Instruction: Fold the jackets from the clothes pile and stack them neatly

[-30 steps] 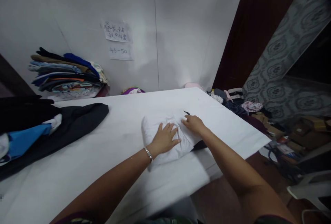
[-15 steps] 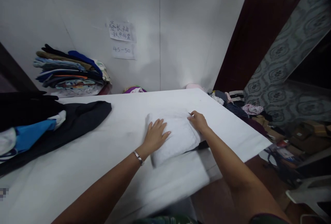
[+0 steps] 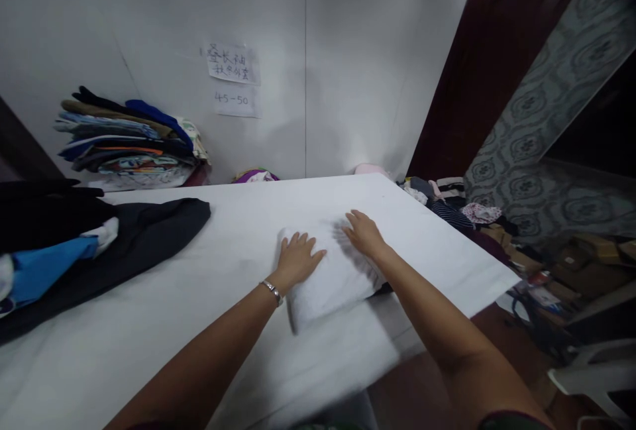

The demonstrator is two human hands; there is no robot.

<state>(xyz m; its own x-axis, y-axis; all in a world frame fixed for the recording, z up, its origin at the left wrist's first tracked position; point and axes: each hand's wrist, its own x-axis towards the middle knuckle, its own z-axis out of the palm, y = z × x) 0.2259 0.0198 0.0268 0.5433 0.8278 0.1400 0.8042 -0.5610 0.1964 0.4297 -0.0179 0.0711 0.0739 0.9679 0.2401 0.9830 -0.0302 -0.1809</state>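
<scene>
Pressing flat on a folded white garment [image 3: 330, 277], both hands lie open with fingers spread and grip nothing. The left hand [image 3: 297, 259] rests palm down on the garment's left half, a silver bracelet [image 3: 272, 291] showing at the wrist. The right hand [image 3: 364, 234] rests palm down on the garment's far right corner, fingers pointing toward the wall. The garment is a thick white bundle lying on the white-covered desk [image 3: 199, 324], near the desk's right front edge, and a sliver of something dark shows just under its right side, too little to identify. On the left part of the desk, well apart from the hands, a dark garment [image 3: 144, 238] lies spread out, with a blue piece [image 3: 42, 268] beside it at the left edge of the view. Behind the desk, against the white wall, a stack of folded clothes [image 3: 129, 145] in mixed colours stands. Two paper notes [image 3: 232, 79] with handwriting are stuck to the wall above it. To the right of the desk, loose clothes [image 3: 457, 205] are heaped low beside a dark wooden door [image 3: 477, 85].
</scene>
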